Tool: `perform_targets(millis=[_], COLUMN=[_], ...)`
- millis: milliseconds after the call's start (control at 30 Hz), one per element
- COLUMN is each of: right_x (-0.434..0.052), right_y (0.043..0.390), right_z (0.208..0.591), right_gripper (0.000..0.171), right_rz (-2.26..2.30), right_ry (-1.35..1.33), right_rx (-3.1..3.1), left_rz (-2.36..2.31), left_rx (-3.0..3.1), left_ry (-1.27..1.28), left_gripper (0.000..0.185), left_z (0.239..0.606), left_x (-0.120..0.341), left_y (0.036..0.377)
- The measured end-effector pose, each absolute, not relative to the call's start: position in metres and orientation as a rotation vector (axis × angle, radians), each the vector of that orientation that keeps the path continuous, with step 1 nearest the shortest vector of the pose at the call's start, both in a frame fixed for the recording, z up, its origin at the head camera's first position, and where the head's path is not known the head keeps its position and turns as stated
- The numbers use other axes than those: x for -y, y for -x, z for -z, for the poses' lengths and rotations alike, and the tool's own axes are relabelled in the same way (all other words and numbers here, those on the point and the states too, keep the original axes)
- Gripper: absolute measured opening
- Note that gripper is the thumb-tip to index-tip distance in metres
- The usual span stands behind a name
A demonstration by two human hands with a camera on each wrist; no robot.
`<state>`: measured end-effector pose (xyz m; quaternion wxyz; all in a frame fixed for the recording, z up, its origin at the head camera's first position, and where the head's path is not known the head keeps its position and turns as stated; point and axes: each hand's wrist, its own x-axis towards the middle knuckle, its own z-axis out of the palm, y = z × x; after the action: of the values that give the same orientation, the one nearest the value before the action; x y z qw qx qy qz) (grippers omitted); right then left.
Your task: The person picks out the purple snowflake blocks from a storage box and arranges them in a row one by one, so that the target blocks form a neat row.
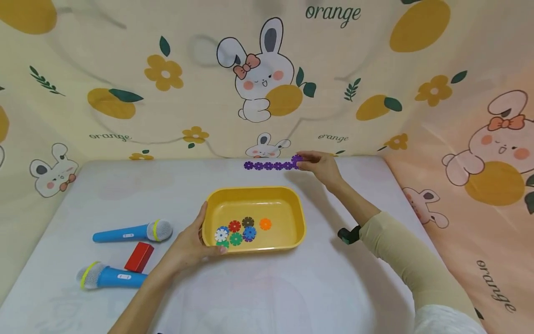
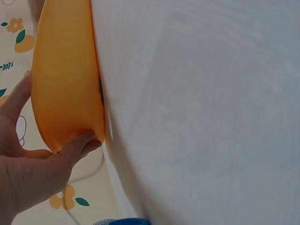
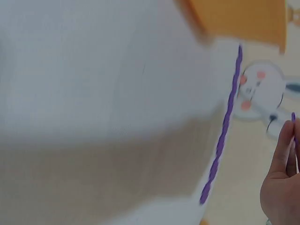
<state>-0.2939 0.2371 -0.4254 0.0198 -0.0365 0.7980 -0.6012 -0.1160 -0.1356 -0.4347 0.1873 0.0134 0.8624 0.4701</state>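
My left hand (image 1: pixel 189 246) grips the near left corner of a yellow plastic tray (image 1: pixel 288 218); its thumb lies along the front rim. In the left wrist view, the fingers curl round the end of the tray (image 2: pixel 68 70). Several notched plastic discs (image 1: pixel 235 239) in mixed colours lie inside, mostly toward the left. At the back edge of the table, my right hand (image 1: pixel 321 168) pinches a purple notched disc (image 1: pixel 296 159) between thumb and fingers. It hovers over the right end of a row of purple discs (image 1: pixel 268 166), seen edge-on as a strip (image 3: pixel 227 117) in the right wrist view.
Left of the tray are two blue toy microphones (image 1: pixel 127 233) with grey heads, and a red block (image 1: pixel 139 257) between them. A small dark object (image 1: pixel 349 235) is beside the right forearm. Printed cloth (image 1: pixel 200 102) rises behind the white table (image 1: pixel 308 287).
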Motion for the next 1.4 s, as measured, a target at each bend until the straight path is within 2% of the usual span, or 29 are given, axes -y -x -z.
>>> perform_targets(millis=[200,433,733,1400], right_x=[-0.260,-0.287,-0.327,-0.333], right_y=[0.305,0.303,0.328,0.336], right_z=[0.429,0.425,0.463,0.464], right_gripper=[0.038,0.040,0.040,0.044], right_rz=[1.925,1.898,1.508,1.451], right_ry=[0.098,0.023,-0.212,-0.309], right_rx=[-2.438,-2.463,-2.759,-2.669], left_rz=[-1.321,-1.350,-1.383,-1.340], left_rx=[-2.428,-2.407,-2.399,-2.425], left_ry=[-0.034,-0.029,-0.035,-0.039], left_gripper=[0.127,0.126,0.124,0.125], left_z=[0.433,0.434,0.435,0.435], left_x=[0.137,0.137,0.137,0.137], left_y=[0.117,0.117,0.116,0.118])
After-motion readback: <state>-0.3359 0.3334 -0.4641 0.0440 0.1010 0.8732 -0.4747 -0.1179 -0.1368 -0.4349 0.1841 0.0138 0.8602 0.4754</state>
